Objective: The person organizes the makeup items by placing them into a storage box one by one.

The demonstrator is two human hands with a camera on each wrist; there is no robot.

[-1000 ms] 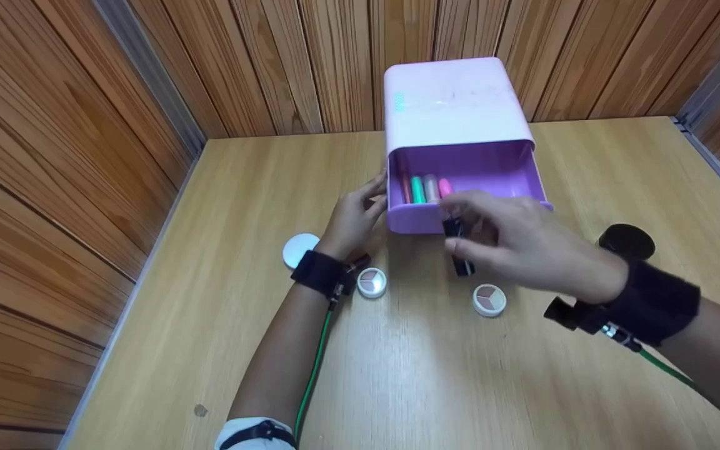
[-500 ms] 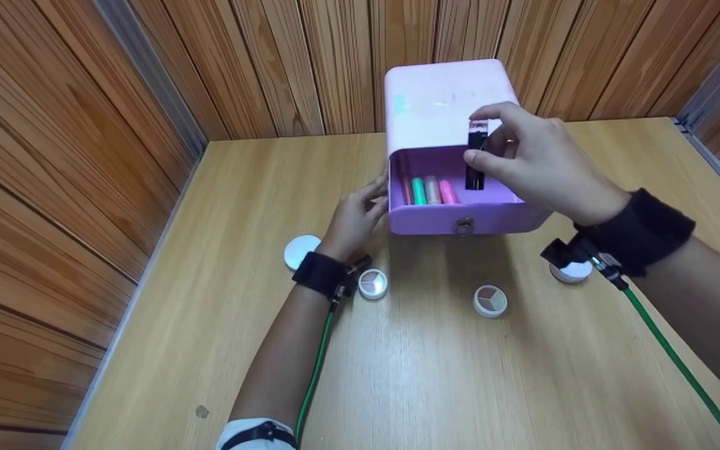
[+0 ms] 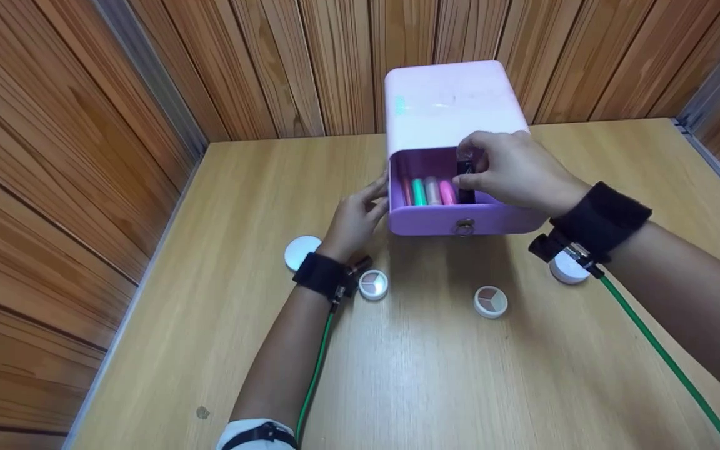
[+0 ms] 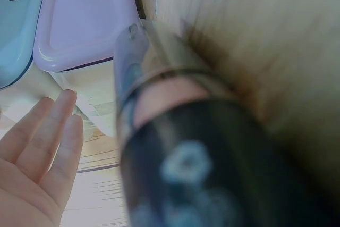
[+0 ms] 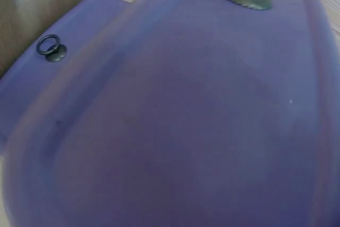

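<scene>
My right hand (image 3: 519, 169) pinches a black lipstick tube (image 3: 467, 192) between thumb and fingers, its lower end inside the pulled-out purple drawer (image 3: 422, 221). Left of it in the drawer lie a pink tube (image 3: 447, 192), a greyish one (image 3: 432, 191), a green one (image 3: 419, 192) and a reddish one. My left hand (image 3: 357, 215) is at the left side of the pink drawer unit (image 3: 454, 103), fingers extended; the left wrist view shows them straight beside the unit. A blurred black tube with a silvery band (image 4: 175, 163) fills that view's foreground. The right wrist view shows the drawer front (image 5: 186, 104).
Two small white pans with three-part colours, one (image 3: 373, 285) by my left wrist and one (image 3: 490, 302) in front of the drawer, lie on the wooden table (image 3: 435, 387). White round containers stand at left (image 3: 301, 251) and under my right wrist (image 3: 566, 269). Wooden panels enclose the table.
My right hand has lifted the black lipstick tube from in front of the drawer, carried it up over the front edge and lowered it inside beside the pink tube. My left hand has stayed put.
</scene>
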